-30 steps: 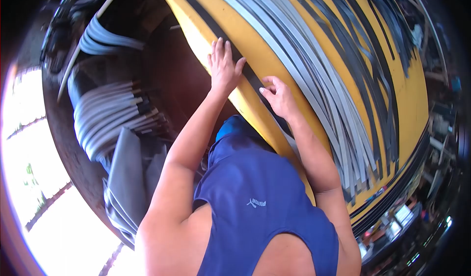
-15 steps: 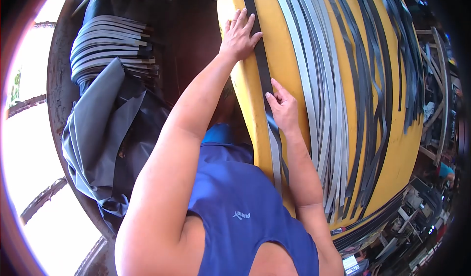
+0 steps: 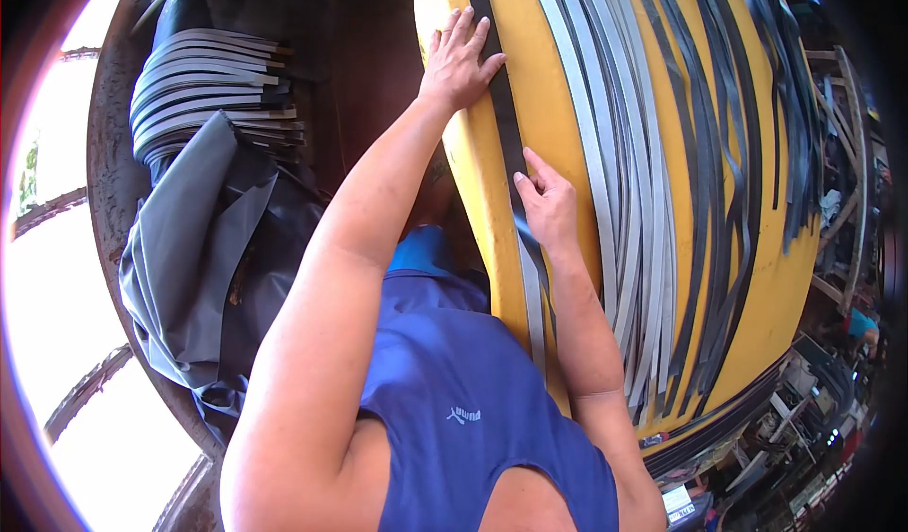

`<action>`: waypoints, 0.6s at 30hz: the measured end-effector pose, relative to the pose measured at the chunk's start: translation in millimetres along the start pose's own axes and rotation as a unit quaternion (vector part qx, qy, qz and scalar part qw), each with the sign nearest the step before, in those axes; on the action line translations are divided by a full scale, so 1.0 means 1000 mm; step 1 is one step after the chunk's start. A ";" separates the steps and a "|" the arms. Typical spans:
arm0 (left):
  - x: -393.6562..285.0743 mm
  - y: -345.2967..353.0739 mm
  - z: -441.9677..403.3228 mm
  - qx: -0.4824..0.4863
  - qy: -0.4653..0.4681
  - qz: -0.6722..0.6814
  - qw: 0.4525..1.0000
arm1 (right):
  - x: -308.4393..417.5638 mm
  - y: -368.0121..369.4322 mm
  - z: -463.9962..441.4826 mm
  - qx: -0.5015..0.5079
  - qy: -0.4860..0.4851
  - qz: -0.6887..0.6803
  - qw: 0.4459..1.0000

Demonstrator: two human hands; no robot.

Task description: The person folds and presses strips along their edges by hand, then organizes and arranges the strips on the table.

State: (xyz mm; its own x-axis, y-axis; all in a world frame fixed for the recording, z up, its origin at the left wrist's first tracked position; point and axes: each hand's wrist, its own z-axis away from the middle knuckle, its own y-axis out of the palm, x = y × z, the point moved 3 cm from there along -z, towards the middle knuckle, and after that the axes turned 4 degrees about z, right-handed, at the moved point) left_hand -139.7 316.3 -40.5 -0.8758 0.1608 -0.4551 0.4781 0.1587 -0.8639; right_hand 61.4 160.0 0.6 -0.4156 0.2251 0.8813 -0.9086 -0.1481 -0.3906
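Note:
A long black strip (image 3: 508, 135) runs lengthwise near the left edge of a yellow table surface (image 3: 553, 139). My left hand (image 3: 459, 64) lies flat across it higher up, fingers spread and thumb out to the right. Lower down, my right hand (image 3: 549, 206) is at the strip's right edge. Its index finger is stretched out, the thumb tip is at the strip's edge, and the other fingers are curled. Below this hand the strip bends and twists down along the table edge, showing a grey face, towards my blue shirt (image 3: 426, 362).
Bundles of grey strips (image 3: 605, 144) and dark strips (image 3: 728, 154) lie along the table to the right. At left, more strips (image 3: 213, 83) hang in a folded stack above a crumpled black sheet (image 3: 180, 239). A wooden frame (image 3: 856, 163) stands beyond the table.
The view has shifted slightly. Both hands keep nearly the same places along the black strip.

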 end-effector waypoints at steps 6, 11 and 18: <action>0.001 0.001 0.000 -0.004 0.003 0.004 1.000 | 0.005 0.000 0.000 -0.005 0.007 0.015 1.000; -0.001 0.000 -0.001 -0.002 0.003 -0.002 1.000 | 0.004 0.001 0.000 -0.014 0.002 0.022 1.000; -0.007 -0.003 0.003 -0.001 -0.003 -0.010 1.000 | 0.004 0.000 0.000 0.004 0.025 0.048 0.999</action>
State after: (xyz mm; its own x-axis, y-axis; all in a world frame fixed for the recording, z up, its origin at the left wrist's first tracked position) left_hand -135.6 312.3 -35.1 -0.8857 0.1526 -0.4385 0.4603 0.1637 -0.8726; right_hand 60.2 160.9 3.8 -0.5020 0.2568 0.8258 -0.8644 -0.1790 -0.4698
